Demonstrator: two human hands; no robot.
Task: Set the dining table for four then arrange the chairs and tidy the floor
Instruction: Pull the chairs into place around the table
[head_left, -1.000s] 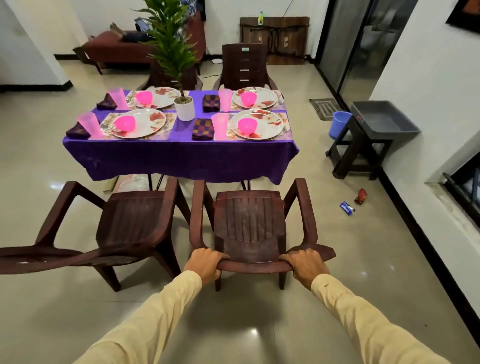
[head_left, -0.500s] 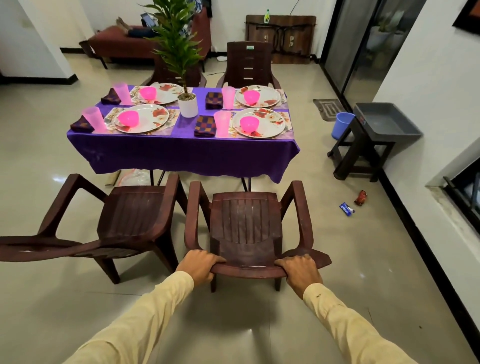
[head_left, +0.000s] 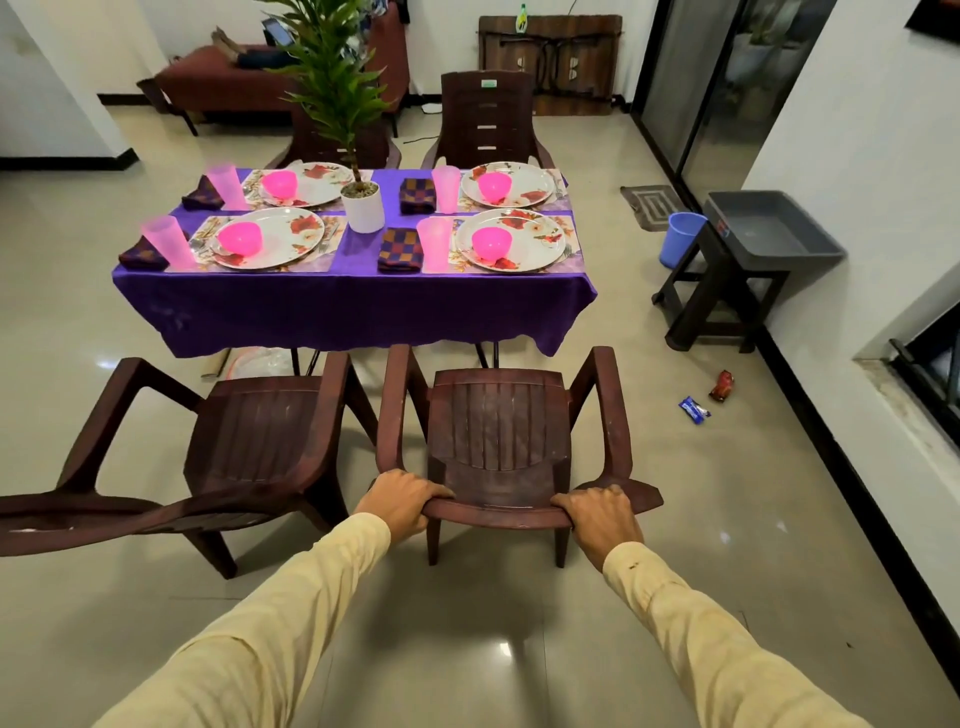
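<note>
My left hand (head_left: 400, 501) and my right hand (head_left: 602, 517) both grip the top rail of a brown plastic chair (head_left: 498, 421) that faces the near right side of the table. The table (head_left: 353, 306) has a purple cloth and carries several floral plates, pink bowls, pink cups and checked napkins around a potted plant (head_left: 358, 202). A second brown chair (head_left: 249, 441) stands just left of mine, angled. Another chair (head_left: 488, 119) stands at the far side, and one more is partly hidden behind the plant. A blue wrapper (head_left: 694, 410) and a red wrapper (head_left: 723, 385) lie on the floor to the right.
A dark stool (head_left: 722, 296) holding a grey tub (head_left: 769, 223) stands by the right wall, with a blue bucket (head_left: 680, 239) and a doormat (head_left: 652, 205) behind it. Some plastic and a roll lie under the table (head_left: 254, 361). A sofa stands at the back left.
The chair I hold has moved forward, closer to the table's near edge, with both hands still on its rail. Nothing else has shifted.
</note>
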